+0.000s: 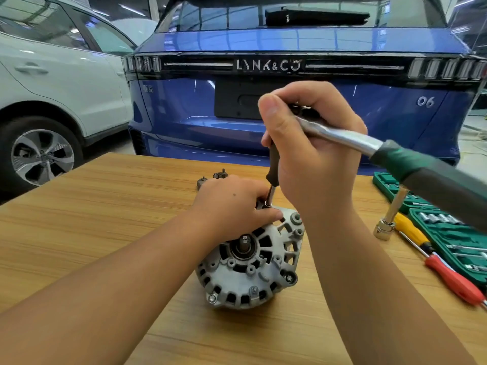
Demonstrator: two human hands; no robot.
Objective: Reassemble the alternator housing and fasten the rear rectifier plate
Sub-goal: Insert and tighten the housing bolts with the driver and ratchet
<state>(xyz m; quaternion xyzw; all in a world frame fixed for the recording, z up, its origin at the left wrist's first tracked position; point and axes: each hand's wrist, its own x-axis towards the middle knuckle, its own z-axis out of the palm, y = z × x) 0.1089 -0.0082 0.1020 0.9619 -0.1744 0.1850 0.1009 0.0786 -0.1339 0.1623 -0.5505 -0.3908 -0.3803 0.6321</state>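
A grey cast alternator (250,262) lies on the wooden table (105,206) with its vented end face and central shaft turned up. My left hand (232,206) holds its far rim, fingers curled around the base of a socket extension (271,191). My right hand (303,146) grips the head of a ratchet (342,138) standing on that extension; the socket sits at the housing's far edge. The ratchet's chrome shaft and green-black handle stick out to the right, close to the camera. Through bolts show at the housing's near and right lugs.
A green socket set case (453,241) lies open at the right. Beside it are a T-handle with a socket (387,225), a yellow-handled screwdriver (411,230) and a red-handled one (453,280). Two small dark parts (210,179) sit behind my left hand. A blue car and a white car stand beyond the table.
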